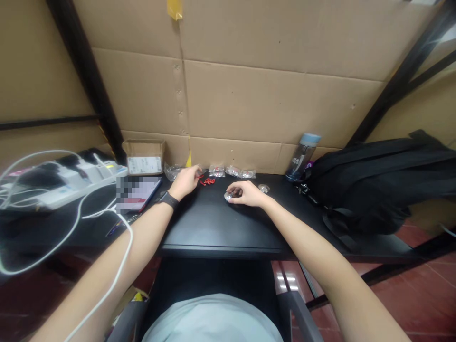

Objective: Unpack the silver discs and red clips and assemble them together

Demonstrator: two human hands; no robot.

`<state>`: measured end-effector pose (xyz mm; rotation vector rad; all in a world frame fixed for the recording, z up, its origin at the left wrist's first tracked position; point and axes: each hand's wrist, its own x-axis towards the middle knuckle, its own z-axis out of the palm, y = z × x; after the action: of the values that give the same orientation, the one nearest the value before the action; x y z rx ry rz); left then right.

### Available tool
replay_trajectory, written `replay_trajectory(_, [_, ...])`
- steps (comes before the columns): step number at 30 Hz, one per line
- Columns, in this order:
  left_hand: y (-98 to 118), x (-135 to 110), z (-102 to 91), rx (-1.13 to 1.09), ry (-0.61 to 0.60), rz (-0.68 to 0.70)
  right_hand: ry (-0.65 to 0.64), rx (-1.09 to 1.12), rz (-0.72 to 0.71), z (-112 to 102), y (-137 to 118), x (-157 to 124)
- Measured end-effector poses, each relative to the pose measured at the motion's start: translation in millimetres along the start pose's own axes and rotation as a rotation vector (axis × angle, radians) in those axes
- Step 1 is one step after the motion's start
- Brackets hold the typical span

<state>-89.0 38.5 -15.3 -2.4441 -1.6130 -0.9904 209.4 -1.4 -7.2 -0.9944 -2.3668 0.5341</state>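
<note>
Shiny disc (228,195) is sitting pinched in right hand (246,194); left hand (185,182) (can't tell its grip) is hanging near the surface's (221,228) far edge.

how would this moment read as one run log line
left hand: fingers at red pieces | right hand: gripping shiny round piece | by right wrist: second round piece | behind: clear packets

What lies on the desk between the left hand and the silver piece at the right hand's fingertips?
In the head view, a red cluster lies on the black desk, close beside the left hand and farther from the silver piece.
</note>
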Motion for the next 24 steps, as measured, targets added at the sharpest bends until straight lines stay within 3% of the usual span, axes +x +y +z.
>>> replay_trajectory(5, [9,0,-6.5,-0.304,0.068,0.006,0.068,0.107,0.002,-1,-4,0])
replay_trajectory(9, [32,-5,-6.7,-0.458,-0.022,0.084,0.119,0.275,0.022,-3,-10,1])
replay_trajectory(17, [66,-16,1.1,-0.562,-0.127,0.145,0.232,0.727,0.063,-1,-5,4])
replay_trajectory(24, [79,-21,-4.3,-0.513,-0.022,0.198,0.192,0.851,0.023,2,-4,4])
